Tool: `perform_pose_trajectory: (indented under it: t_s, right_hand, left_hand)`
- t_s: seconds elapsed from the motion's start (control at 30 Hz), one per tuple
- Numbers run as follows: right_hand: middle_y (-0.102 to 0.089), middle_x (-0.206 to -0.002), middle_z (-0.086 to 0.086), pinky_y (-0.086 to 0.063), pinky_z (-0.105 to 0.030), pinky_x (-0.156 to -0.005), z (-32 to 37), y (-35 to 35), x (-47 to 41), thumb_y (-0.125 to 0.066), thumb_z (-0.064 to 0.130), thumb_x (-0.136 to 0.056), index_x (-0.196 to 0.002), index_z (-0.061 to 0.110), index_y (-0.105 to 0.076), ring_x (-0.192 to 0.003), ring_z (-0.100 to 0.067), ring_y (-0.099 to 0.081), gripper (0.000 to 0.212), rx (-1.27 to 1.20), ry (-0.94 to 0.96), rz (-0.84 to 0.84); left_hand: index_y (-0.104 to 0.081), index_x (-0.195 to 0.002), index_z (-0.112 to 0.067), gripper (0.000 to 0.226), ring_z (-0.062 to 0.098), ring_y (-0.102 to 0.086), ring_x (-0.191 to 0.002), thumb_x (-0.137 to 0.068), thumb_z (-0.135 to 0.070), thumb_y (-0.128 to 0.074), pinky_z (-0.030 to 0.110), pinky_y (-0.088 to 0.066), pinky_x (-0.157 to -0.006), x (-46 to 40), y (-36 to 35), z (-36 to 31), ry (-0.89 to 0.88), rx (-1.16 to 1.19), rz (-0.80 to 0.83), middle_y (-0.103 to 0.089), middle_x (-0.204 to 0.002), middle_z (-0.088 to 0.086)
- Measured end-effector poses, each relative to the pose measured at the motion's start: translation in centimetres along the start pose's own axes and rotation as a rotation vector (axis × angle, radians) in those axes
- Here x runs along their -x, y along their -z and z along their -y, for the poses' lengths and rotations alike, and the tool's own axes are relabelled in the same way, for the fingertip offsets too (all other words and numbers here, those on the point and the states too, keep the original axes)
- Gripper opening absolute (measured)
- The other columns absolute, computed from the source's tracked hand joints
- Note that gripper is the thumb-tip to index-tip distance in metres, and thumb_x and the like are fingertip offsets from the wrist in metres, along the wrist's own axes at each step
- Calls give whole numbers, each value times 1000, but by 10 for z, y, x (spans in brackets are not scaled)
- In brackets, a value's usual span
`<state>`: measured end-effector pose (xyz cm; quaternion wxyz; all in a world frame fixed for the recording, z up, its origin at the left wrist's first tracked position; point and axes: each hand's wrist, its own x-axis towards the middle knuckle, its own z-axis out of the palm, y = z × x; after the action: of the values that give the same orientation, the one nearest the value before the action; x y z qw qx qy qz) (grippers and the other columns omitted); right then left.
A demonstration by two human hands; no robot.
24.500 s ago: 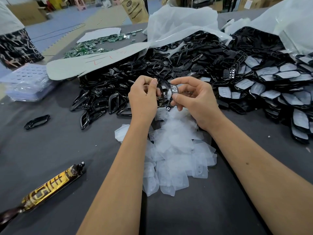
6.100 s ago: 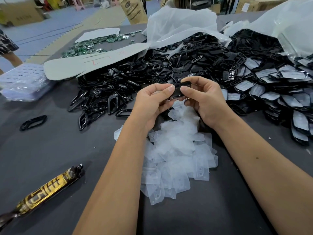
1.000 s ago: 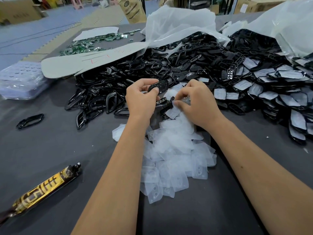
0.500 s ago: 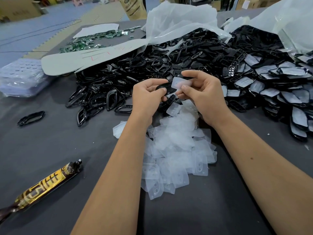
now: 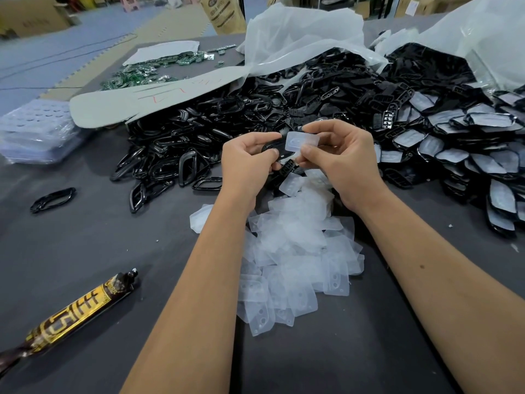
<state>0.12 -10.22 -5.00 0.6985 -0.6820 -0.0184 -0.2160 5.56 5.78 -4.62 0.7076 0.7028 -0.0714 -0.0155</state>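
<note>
Clear pad pinched in right hand, black shell gripped in left hand; black heap behind.

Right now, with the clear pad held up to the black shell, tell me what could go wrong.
The clear pad, pinched by the right hand at one end, overlaps the black shell only partly, so it may seat skewed.
The left hand wraps much of the shell; its fingers might block the pad.
If either grip slips, the part would likely fall into the pad pile below and be hard to pick out.
</note>
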Motion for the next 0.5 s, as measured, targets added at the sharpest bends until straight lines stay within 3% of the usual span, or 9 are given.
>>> perform_pose_trajectory:
  t_s: [0.13, 0.37, 0.5]
  right_hand:
    - [-71, -75, -6, -61, -32, -66, 1, 1, 0, -80, -6, -85, -106, 2, -66, -72, -30, -77, 27, -24, -42, -24]
    - [-75, -79, -19, -59, -27, -61, 2, 0, 0, -77, 0, -90, -90, -1, -74, -65, -24, -73, 4, 9, -46, -9]
    - [-72, -71, -6, -57, -25, -58, 1, 1, -1, -78, 4, -91, -85, 8, -76, -64, -18, -68, 7, 30, -70, -24]
  left_hand:
    - [-79, -101, -13, 32, 10, -63, -55, -87, 11, -63, 18, -51, -57, 0, 0, 0, 8, 6, -11, -78, -78, 1]
    - [-79, -98, -15, 32, 7, -63, -52, -88, 11, -63, 17, -51, -54, 1, 1, -2, 4, 29, -78, -76, -72, -3]
    - [-79, -97, -13, 32, 9, -62, -53, -87, 12, -63, 18, -51, -55, 0, 1, -2, 17, 51, -69, -77, -75, -1]
